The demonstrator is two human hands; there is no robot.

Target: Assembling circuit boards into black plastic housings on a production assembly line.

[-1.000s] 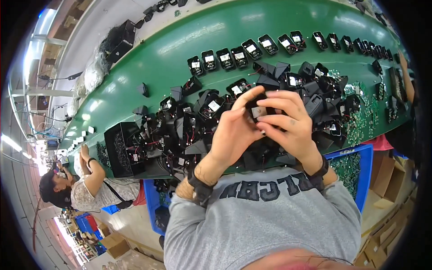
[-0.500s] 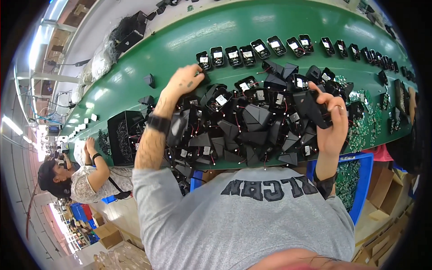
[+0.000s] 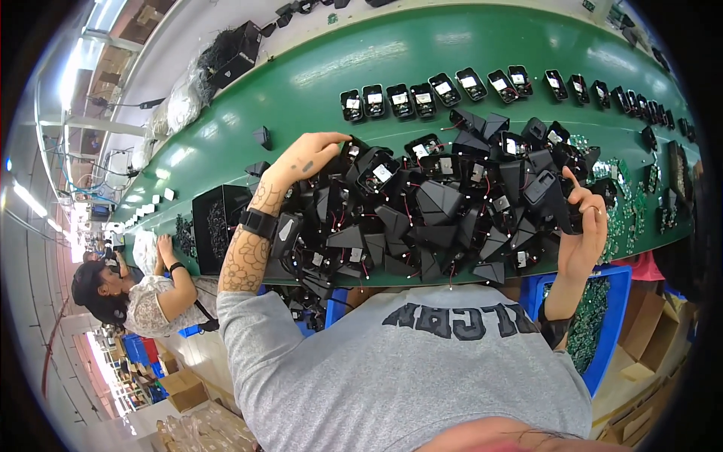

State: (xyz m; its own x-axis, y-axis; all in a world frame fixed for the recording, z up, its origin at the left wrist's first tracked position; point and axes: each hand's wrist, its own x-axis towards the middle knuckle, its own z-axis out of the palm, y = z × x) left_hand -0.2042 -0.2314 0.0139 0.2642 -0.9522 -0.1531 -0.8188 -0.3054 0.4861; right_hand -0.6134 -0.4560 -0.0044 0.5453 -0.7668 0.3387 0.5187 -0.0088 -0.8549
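Observation:
A heap of black plastic housings (image 3: pixel 439 202), with thin red and black wires and small white connectors, lies in front of me. My left hand (image 3: pixel 307 158) is at the heap's far left, its fingers closed over the edge of a black housing (image 3: pixel 354 153); the thumb is hidden. At the heap's right side my right hand (image 3: pixel 589 213) grips another black housing (image 3: pixel 548 193), held tilted with its fingers round the right edge. Beyond the heap stands a row of open housings (image 3: pixel 399 101) with white labels inside.
Green circuit boards (image 3: pixel 619 203) lie right of the heap on the green table (image 3: pixel 316 102). A black bin (image 3: pixel 197 230) of small dark parts stands left. A blue crate (image 3: pixel 619 305) of boards is below the right edge. Another person (image 3: pixel 151 301) works at far left.
My left hand has drawn back from the row of housings toward the heap. My right hand has moved right with its housing, which has turned. The whole view has shifted slightly.

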